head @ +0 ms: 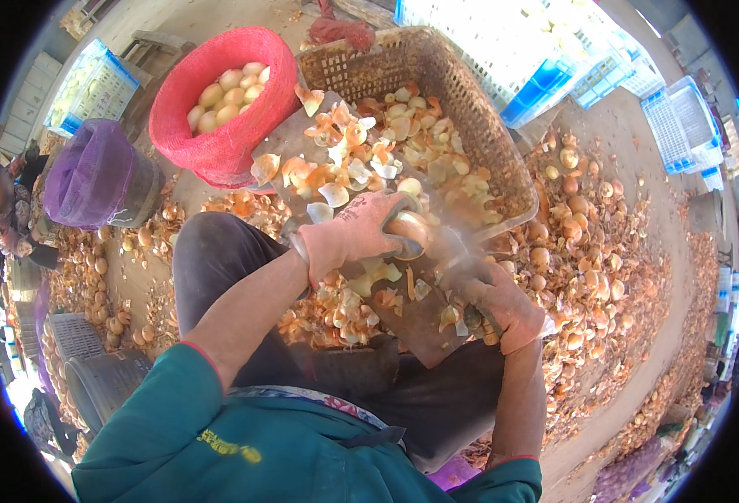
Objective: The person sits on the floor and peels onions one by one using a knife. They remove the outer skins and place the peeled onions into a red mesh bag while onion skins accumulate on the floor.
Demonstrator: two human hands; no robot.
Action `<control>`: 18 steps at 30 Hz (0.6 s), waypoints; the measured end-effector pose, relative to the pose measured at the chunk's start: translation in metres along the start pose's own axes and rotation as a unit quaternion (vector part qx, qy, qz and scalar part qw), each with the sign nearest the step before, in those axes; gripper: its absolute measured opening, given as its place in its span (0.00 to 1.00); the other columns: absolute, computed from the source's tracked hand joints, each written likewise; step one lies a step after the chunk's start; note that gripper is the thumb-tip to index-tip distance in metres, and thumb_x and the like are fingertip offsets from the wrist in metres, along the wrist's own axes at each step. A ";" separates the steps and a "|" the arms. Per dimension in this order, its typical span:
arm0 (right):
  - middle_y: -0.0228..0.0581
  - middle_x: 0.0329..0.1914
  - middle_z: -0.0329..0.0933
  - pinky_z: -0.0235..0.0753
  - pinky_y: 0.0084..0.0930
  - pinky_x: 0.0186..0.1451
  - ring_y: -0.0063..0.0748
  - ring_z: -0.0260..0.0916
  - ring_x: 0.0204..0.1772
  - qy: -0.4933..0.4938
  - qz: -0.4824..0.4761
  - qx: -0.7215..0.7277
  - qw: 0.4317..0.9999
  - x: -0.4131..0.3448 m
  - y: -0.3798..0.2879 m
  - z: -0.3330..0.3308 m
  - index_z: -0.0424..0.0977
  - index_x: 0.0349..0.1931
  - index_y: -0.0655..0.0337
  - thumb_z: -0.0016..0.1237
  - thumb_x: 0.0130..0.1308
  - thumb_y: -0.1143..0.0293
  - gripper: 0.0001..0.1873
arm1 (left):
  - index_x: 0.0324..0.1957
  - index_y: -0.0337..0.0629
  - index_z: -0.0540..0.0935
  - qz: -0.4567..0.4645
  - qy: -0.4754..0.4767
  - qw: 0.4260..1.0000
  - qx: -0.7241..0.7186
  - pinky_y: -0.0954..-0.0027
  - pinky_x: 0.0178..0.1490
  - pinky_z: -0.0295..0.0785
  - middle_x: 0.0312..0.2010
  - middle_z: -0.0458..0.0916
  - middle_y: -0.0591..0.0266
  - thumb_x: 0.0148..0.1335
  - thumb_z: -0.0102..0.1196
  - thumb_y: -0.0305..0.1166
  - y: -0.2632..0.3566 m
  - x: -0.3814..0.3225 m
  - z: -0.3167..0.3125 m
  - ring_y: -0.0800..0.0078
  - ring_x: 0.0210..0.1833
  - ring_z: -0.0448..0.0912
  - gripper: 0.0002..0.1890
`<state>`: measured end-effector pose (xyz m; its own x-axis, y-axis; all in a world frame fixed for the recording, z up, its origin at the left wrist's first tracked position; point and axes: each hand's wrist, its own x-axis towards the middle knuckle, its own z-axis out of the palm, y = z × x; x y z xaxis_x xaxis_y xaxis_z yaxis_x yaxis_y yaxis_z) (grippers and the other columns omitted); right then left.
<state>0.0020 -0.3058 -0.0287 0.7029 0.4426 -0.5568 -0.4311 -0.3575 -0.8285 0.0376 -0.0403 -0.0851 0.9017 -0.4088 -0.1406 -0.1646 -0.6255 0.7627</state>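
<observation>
My left hand (363,232), in a pink and grey work glove, grips an onion (409,230) over a board (407,320) laid across in front of me. My right hand (501,302), gloved too, is closed round the handle of a knife (454,245); its blade is motion-blurred and points at the onion. Whether blade and onion touch cannot be told. Onion skins and cut pieces (344,157) lie heaped on the board beyond my left hand. A brown-stained plastic crate (495,138) behind the board holds more pieces and skins.
A bucket lined with red mesh (218,157) holds peeled onions (228,94). A purple mesh bag (89,176) covers another bucket to the left. Blue and white crates (533,94) stand at the back. Unpeeled onions (577,204) and loose skins cover the floor at right. Another person (14,207) is at far left.
</observation>
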 end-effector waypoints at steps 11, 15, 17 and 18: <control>0.30 0.29 0.74 0.69 0.18 0.32 0.19 0.70 0.30 0.238 -0.144 0.079 0.957 0.017 0.004 0.040 0.76 0.43 0.64 0.50 0.62 0.76 0.09 | 0.59 0.45 0.75 -0.008 -0.043 0.998 -0.053 0.59 0.61 0.71 0.51 0.79 0.52 0.45 0.70 0.33 0.004 -0.002 -0.013 0.56 0.56 0.78 0.35; 0.37 0.35 0.79 0.74 0.27 0.46 0.28 0.75 0.40 0.219 -0.199 -0.034 0.955 0.042 0.006 0.045 0.77 0.45 0.64 0.55 0.58 0.76 0.14 | 0.58 0.44 0.77 -0.004 -0.049 0.995 -0.087 0.60 0.61 0.72 0.50 0.81 0.53 0.44 0.71 0.33 0.008 -0.004 -0.015 0.58 0.56 0.78 0.34; 0.39 0.36 0.80 0.74 0.29 0.47 0.30 0.76 0.40 0.195 -0.206 -0.058 0.957 0.048 0.005 0.043 0.77 0.45 0.64 0.56 0.57 0.76 0.14 | 0.58 0.44 0.77 0.001 -0.054 0.993 -0.101 0.60 0.61 0.72 0.50 0.81 0.53 0.44 0.71 0.34 0.009 -0.005 -0.019 0.58 0.55 0.79 0.34; 0.39 0.35 0.80 0.74 0.29 0.47 0.31 0.76 0.40 0.201 -0.213 -0.089 0.952 0.050 0.005 0.043 0.77 0.45 0.64 0.56 0.56 0.76 0.14 | 0.57 0.44 0.78 0.003 -0.057 0.992 -0.109 0.61 0.61 0.72 0.49 0.81 0.53 0.43 0.71 0.34 0.009 -0.006 -0.019 0.59 0.55 0.79 0.34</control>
<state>0.0110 -0.2500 -0.0635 0.9677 0.2406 -0.0751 0.0188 -0.3660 -0.9304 0.0381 -0.0306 -0.0654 0.8479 -0.4924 -0.1964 -0.0681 -0.4685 0.8808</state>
